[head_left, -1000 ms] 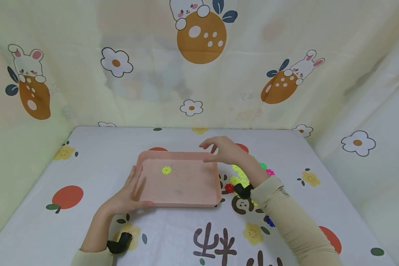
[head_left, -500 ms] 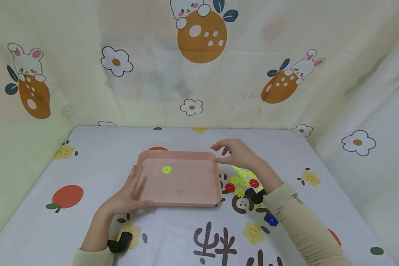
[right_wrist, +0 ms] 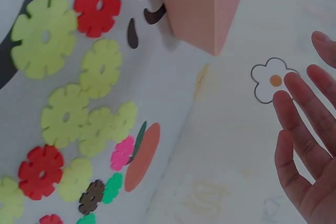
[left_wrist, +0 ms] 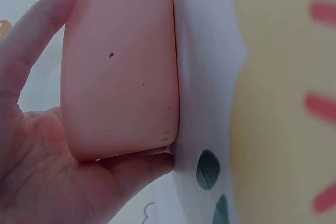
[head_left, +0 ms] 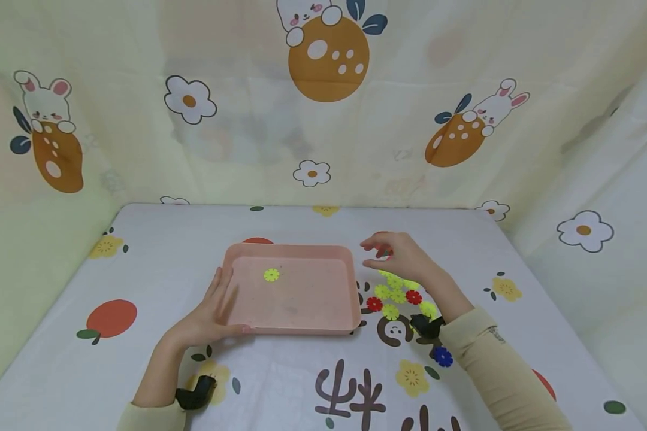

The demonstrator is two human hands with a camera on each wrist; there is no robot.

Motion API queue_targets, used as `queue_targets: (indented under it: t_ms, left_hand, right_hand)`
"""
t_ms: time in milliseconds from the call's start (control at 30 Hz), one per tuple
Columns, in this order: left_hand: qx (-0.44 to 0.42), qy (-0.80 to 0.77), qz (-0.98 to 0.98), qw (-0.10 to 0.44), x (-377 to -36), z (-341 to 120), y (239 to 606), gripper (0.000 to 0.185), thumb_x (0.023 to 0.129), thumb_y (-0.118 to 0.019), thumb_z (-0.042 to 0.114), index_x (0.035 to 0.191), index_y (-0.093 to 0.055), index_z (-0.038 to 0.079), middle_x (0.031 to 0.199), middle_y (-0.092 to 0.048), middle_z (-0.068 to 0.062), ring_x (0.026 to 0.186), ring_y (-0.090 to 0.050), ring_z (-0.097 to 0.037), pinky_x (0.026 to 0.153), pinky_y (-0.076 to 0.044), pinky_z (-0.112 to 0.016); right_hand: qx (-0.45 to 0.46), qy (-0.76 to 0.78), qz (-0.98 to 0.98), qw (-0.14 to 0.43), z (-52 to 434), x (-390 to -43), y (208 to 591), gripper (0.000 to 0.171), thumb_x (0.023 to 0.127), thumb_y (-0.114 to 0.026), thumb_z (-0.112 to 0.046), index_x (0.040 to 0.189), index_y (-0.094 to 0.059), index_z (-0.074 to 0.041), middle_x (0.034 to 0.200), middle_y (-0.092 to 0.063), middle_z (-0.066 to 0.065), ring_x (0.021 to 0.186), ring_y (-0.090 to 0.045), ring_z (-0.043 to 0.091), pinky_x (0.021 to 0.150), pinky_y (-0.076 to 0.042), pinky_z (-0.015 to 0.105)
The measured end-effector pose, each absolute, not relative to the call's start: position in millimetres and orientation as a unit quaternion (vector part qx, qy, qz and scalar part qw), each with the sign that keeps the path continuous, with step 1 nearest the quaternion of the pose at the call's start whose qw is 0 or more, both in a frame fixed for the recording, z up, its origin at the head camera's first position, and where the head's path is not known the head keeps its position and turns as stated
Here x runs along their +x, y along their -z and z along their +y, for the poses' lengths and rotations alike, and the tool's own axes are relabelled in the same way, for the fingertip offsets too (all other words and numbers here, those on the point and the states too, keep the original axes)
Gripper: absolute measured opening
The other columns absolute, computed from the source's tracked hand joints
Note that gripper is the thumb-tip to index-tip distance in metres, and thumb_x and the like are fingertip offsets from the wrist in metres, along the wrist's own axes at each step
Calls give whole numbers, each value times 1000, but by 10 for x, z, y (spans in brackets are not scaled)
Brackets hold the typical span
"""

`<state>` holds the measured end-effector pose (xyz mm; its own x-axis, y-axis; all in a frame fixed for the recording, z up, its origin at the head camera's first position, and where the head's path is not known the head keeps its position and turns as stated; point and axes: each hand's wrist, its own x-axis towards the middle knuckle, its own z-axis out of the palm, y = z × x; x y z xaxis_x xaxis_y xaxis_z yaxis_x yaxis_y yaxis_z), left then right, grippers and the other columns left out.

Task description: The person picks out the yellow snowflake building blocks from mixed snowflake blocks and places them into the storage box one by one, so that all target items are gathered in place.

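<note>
Head view | smooth pink tray [head_left: 307, 305], centre; notched yellow disc [head_left: 271, 275] inside | left hand [head_left: 203, 318] spread, touching lower-left corner | right hand [head_left: 403, 256], fingertips and thumb apart

We can read no words, numbers or brands for certain. On the tablecloth [head_left: 269, 389], nearer us than both the left hand [head_left: 202, 320] and right hand [head_left: 401, 257], brown strokes [head_left: 336, 386] resemble characters we cannot decipher. Behind the right hand, the sleeve [head_left: 509, 380] carries dark print [head_left: 497, 334] too small to read.
</note>
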<state>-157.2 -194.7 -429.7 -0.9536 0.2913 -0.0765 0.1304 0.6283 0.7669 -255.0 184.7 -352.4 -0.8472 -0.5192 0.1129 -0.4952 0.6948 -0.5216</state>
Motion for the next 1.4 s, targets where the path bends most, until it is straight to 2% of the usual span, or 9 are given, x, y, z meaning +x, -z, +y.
queue_targets:
  t_ms: [233,500,800,1067,1400]
  left_hand:
    - [123,-413,898,94,-1570,-1953,4299,118,68,-77,44,147,9,24,150,16,-16,136,7,-38,100,-14,-64]
    - [127,-411,898,93,-1570,-1957,4305,118,69,-77,45,147,10,23,150,17,-16,136,8,-37,100,-13,-64]
    - [126,-412,898,93,-1580,-1953,4325,118,69,-77,44,147,9,24,150,17,-16,136,7,-40,100,-13,-64]
    - [122,-414,897,96,-1569,-1947,4303,118,68,-77,45,147,9,24,150,17,-16,136,7,-39,99,-14,-64]
    - [124,-416,895,97,-1578,-1956,4313,117,69,-76,45,147,9,25,150,19,-14,136,8,-38,100,-14,-64]
  right_hand:
    - [-261,281,924,14,2004,-2591,3640,41,78,-74,-23,113,-63,-5,104,-64,10,89,-60,26,75,-51,41]
    - [-223,283,933,7,2112,-2663,3776,44,76,-75,-25,113,-63,-4,100,-66,11,88,-57,27,70,-49,34]
    - [-190,285,939,35,2183,-2758,3900,42,78,-74,-24,111,-63,-1,104,-63,15,89,-54,29,73,-48,34]
    - [-173,273,945,59,2247,-2840,4022,42,78,-73,-24,111,-63,0,104,-62,16,84,-54,26,69,-49,32]
    - [-148,238,956,89,2237,-2876,4082,43,77,-74,-25,110,-63,0,102,-61,16,96,-53,32,80,-48,43]
